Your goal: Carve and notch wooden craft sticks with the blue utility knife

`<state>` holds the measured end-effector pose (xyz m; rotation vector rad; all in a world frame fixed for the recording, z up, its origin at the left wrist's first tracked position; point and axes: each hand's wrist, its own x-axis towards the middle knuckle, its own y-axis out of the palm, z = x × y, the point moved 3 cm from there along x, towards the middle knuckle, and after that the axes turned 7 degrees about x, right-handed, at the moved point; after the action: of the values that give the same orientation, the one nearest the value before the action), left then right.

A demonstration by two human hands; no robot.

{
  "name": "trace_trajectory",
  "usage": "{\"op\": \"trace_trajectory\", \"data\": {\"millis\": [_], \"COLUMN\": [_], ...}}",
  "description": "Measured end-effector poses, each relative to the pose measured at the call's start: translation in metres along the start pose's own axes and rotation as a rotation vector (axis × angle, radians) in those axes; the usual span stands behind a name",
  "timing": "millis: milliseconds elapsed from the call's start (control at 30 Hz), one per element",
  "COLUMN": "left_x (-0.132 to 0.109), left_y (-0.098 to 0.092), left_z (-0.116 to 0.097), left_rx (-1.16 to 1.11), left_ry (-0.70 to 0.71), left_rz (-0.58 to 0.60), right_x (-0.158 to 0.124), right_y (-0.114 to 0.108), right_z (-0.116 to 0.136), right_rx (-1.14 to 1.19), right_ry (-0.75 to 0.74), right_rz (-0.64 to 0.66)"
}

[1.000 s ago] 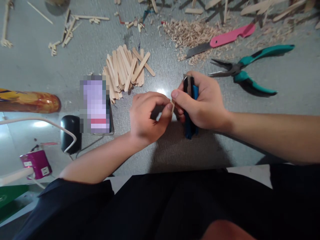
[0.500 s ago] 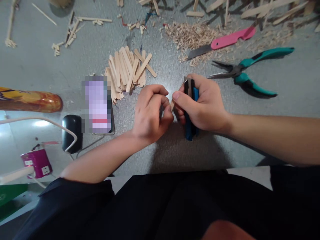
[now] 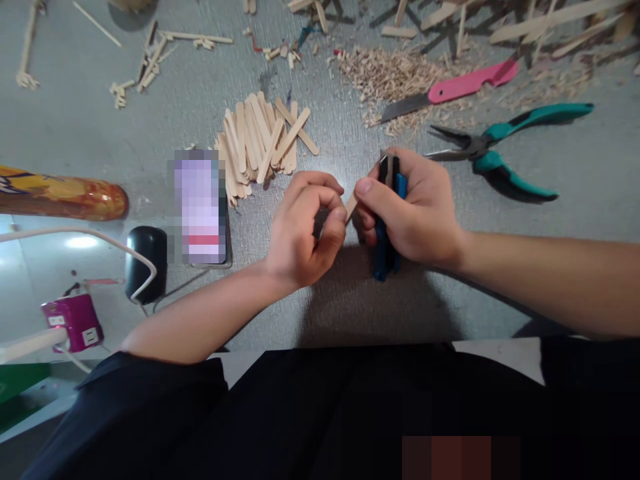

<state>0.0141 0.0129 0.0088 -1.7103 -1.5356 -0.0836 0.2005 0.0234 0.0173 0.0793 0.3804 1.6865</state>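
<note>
My right hand (image 3: 415,207) is closed around a blue and black utility knife (image 3: 381,250), its metal end pointing away from me. Between that hand's thumb and fingers is also a small wooden craft stick (image 3: 352,207), seen only in part. My left hand (image 3: 310,223) is curled, with thumb and fingertips at the stick's near left edge; its grip there is partly hidden. Beyond my left hand lies a loose pile of craft sticks (image 3: 255,137). Green-handled long-nose pliers (image 3: 483,147) rest spread on the table to the right of my right hand.
A pink-handled knife (image 3: 473,81) lies on wood shavings (image 3: 395,73). Left of the sticks are a phone (image 3: 203,207), a black mouse-like object (image 3: 145,260), an orange-yellow tube (image 3: 65,195) and a purple power adapter (image 3: 73,322) with cables. Stick constructions stand along the far edge.
More of the small craft stick shows between my hands, as they have drawn slightly apart. The view has shifted a little, so the table items sit farther right. Both hands keep their hold.
</note>
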Motion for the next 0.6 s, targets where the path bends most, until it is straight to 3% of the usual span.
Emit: {"op": "trace_trajectory", "data": {"millis": [300,467,600], "left_x": [-0.0081,-0.0061,-0.0047], "left_y": [0.0009,0.0009,0.0016], "left_z": [-0.0052,-0.0057,-0.006], "left_rx": [-0.232,-0.277,-0.299], "left_ry": [-0.223,-0.293,-0.297], "left_rz": [-0.031,0.117,0.161], "right_x": [-0.0007,0.0008,0.0015], "right_y": [-0.0035,-0.0011,-0.0001], "right_z": [-0.0021,0.0009,0.0006], "right_rx": [0.089,0.107,0.122], "right_ry": [0.006,-0.022,-0.025], "right_rz": [0.003,0.045,0.031]}}
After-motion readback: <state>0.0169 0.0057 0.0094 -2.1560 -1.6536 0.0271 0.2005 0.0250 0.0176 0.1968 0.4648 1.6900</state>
